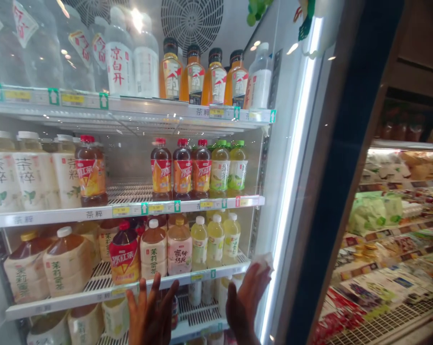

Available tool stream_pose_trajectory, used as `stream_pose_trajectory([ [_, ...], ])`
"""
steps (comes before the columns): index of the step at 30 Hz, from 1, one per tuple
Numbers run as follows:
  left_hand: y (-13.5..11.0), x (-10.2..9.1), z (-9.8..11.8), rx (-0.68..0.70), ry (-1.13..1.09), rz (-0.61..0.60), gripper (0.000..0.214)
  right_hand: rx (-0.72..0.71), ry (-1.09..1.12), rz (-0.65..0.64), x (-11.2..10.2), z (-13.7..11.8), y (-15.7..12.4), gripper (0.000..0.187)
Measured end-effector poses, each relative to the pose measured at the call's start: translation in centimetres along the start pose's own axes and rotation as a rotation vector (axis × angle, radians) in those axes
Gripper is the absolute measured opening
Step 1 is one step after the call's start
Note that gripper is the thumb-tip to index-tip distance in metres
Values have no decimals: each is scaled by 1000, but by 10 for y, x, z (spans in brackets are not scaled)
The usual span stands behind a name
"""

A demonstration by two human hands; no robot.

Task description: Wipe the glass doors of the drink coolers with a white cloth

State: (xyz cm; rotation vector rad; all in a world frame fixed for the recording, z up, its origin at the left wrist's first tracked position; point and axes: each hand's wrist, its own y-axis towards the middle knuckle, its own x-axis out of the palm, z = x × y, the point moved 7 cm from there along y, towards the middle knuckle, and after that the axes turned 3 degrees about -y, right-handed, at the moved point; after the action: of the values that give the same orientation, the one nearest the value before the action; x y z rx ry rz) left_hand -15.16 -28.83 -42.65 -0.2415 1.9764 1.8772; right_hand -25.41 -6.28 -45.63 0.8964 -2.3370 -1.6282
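White cloth (pixel 265 264) is gripped in the raised right hand (pixel 245 302), left hand (pixel 149 311) upright, fingers spread.

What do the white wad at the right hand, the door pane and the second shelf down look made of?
White wad: paper or thin cloth; it looks matte and crumpled, but blurred. Door pane: clear glass, perhaps plastic; glossy, with bright glints across it. Second shelf: probably coated metal, pale; its base is thin wire bars.
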Motion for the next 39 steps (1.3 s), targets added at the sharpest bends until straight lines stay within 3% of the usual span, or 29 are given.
stream_pose_trajectory([
  [4,-4,-12,-17,26,53,8,93,-177,-35,-42,20,-57,-56,76],
  [10,-18,-41,-67,-11,92,8,90,-209,-36,-11,28,-106,-52,76],
  [15,-32,-65,-108,-14,142,2,91,-363,-19,-45,44,-173,-98,78],
  [20,-48,-92,-151,-18,147,3,89,-391,-2,-84,53,-245,-91,82],
  [26,-60,-125,-195,-21,103,58,83,-559,24,-105,60,-307,-147,80],
  [29,-62,-135,-210,16,76,95,75,-577,37,-120,64,-342,-149,80],
  [33,-69,-139,-225,-24,28,116,66,-550,91,-112,68,-365,-153,74],
  [36,-74,-140,-230,-42,19,126,66,-626,153,-43,65,-367,-161,65],
  [39,-61,-143,-231,-35,36,134,69,-675,117,-33,62,-372,-122,62],
])
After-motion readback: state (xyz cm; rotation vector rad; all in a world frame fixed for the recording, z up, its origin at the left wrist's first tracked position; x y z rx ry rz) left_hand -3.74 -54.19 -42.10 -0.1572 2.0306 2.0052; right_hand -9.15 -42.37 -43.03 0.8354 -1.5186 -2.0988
